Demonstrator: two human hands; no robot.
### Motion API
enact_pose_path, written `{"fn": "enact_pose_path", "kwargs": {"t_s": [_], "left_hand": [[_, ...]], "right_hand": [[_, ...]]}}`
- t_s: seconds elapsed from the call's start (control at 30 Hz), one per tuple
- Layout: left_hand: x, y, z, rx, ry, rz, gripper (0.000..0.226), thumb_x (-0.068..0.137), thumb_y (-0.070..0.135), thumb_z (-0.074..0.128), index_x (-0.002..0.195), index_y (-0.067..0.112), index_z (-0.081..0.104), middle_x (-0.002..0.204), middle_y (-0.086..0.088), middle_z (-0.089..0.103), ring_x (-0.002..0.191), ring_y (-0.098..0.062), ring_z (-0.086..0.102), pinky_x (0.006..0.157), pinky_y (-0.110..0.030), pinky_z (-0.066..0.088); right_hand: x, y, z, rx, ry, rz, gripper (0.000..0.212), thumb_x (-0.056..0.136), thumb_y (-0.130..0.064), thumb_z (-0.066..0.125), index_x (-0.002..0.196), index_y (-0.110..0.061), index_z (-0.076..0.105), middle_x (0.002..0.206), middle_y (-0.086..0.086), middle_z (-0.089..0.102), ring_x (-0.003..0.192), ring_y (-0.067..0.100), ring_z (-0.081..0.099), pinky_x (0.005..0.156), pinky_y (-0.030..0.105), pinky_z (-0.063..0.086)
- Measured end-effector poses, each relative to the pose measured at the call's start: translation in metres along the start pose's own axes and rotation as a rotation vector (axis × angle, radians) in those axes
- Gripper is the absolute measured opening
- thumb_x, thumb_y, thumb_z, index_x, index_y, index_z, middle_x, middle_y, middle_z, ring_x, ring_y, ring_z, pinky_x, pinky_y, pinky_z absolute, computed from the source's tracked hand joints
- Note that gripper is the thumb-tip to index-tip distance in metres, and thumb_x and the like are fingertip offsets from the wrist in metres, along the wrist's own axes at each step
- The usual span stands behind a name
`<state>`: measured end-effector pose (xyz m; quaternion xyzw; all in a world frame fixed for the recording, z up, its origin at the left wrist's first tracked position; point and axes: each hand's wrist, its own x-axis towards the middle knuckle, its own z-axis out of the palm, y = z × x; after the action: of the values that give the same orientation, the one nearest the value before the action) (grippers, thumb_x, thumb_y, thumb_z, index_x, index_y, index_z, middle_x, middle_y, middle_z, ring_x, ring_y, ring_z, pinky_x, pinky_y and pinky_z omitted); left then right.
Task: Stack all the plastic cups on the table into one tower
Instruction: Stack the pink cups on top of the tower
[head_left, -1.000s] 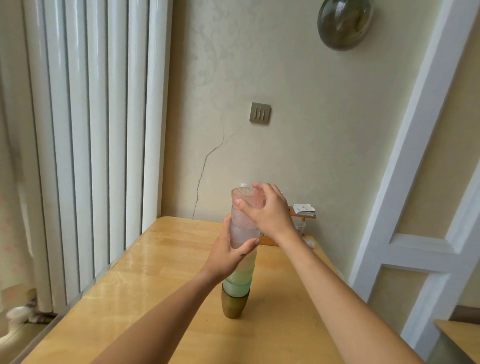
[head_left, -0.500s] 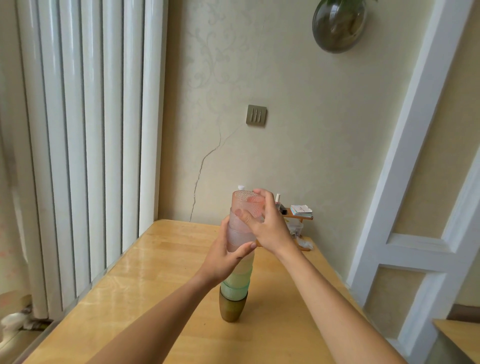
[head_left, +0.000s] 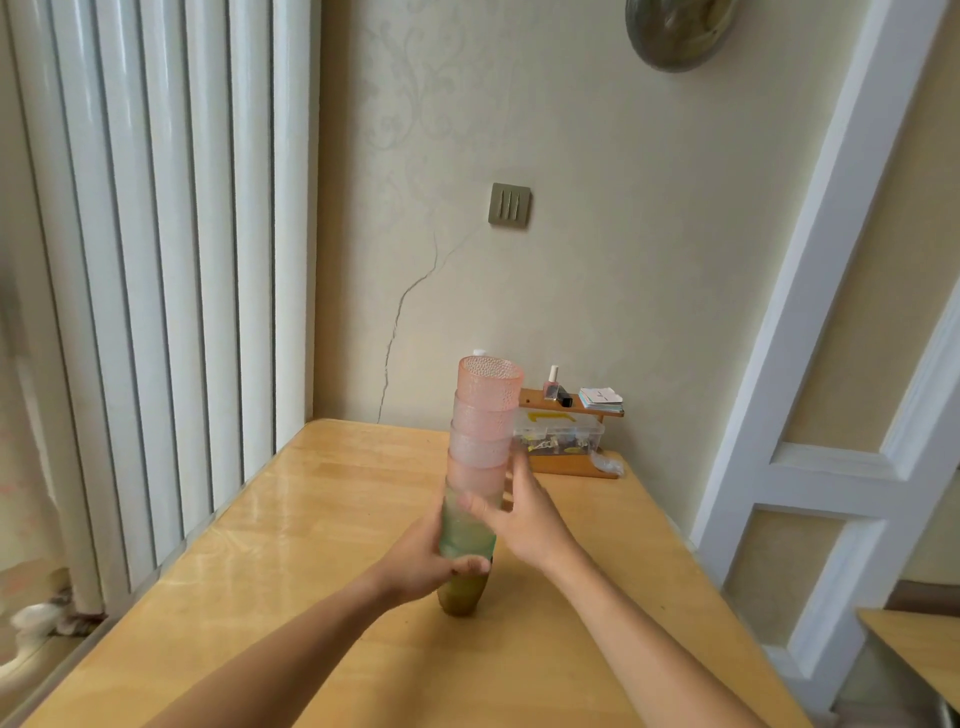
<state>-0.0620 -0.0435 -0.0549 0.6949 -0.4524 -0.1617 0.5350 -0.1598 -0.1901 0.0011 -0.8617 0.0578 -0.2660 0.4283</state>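
A tall tower of nested plastic cups (head_left: 480, 447) stands upright in the middle of the wooden table (head_left: 322, 525). Pink cups form the top, pale green ones the middle, and a dark olive cup (head_left: 460, 597) sits at the bottom on the table. My left hand (head_left: 423, 564) wraps the lower green part from the left. On the tower's right side my right hand (head_left: 522, 512) rests with spread fingers against the green and lowest pink cups.
A small wooden shelf (head_left: 569, 410) with a nail polish bottle, cards and a clear plastic box (head_left: 561, 439) stands at the table's back edge by the wall. A white radiator (head_left: 156, 260) runs along the left. The white door frame (head_left: 810, 364) is at the right.
Both hands have slid down the tower: the right hand left the top pink cup, the left dropped from the middle to the lower green cups. The top cups now stand uncovered.
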Motion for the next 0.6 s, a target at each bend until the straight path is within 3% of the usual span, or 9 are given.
{"fn": "enact_pose_path", "kwargs": {"t_s": [0.07,0.13,0.27,0.4,0.6], "left_hand": [[-0.004,-0.016,0.004,0.040,-0.016,-0.027,0.101,0.078,0.012,0.094,0.154,0.030,0.029,0.145,0.008,0.064,0.136,-0.015,0.064,0.109,-0.025,0.053],[-0.006,-0.029,0.006,0.078,-0.031,-0.042,0.103,0.075,0.007,0.092,0.147,0.042,0.027,0.141,0.008,0.067,0.129,-0.017,0.066,0.102,-0.028,0.058],[-0.006,-0.045,0.006,0.088,-0.035,-0.077,0.107,0.075,0.006,0.092,0.149,0.046,0.025,0.132,0.004,0.075,0.115,-0.022,0.076,0.092,-0.042,0.066],[0.002,-0.047,-0.001,0.122,-0.026,-0.071,0.104,0.074,0.014,0.094,0.142,0.055,0.028,0.129,0.008,0.077,0.111,-0.016,0.078,0.094,-0.039,0.065],[0.036,-0.055,-0.016,0.127,-0.005,-0.098,0.102,0.077,0.006,0.089,0.153,0.032,0.026,0.125,-0.001,0.079,0.114,-0.030,0.077,0.094,-0.049,0.064]], "right_hand": [[-0.020,0.025,0.013,-0.028,-0.053,0.063,0.081,0.077,-0.050,0.081,0.138,-0.052,0.027,0.135,-0.016,0.062,0.120,0.007,0.065,0.097,0.033,0.058],[-0.034,0.047,0.023,-0.042,-0.087,0.122,0.086,0.074,-0.048,0.084,0.141,-0.044,0.030,0.136,-0.013,0.062,0.118,0.006,0.066,0.097,0.035,0.059],[-0.044,0.069,0.032,-0.097,-0.093,0.170,0.079,0.070,-0.049,0.084,0.135,-0.037,0.040,0.128,-0.015,0.066,0.103,-0.014,0.066,0.079,0.005,0.050],[-0.032,0.077,0.037,-0.103,-0.064,0.156,0.078,0.067,-0.050,0.084,0.132,-0.033,0.043,0.123,-0.012,0.069,0.104,0.004,0.072,0.083,0.019,0.057],[0.009,0.090,0.042,-0.091,-0.057,0.147,0.079,0.067,-0.048,0.085,0.133,-0.037,0.044,0.125,-0.014,0.070,0.104,0.004,0.074,0.081,0.018,0.057]]}}
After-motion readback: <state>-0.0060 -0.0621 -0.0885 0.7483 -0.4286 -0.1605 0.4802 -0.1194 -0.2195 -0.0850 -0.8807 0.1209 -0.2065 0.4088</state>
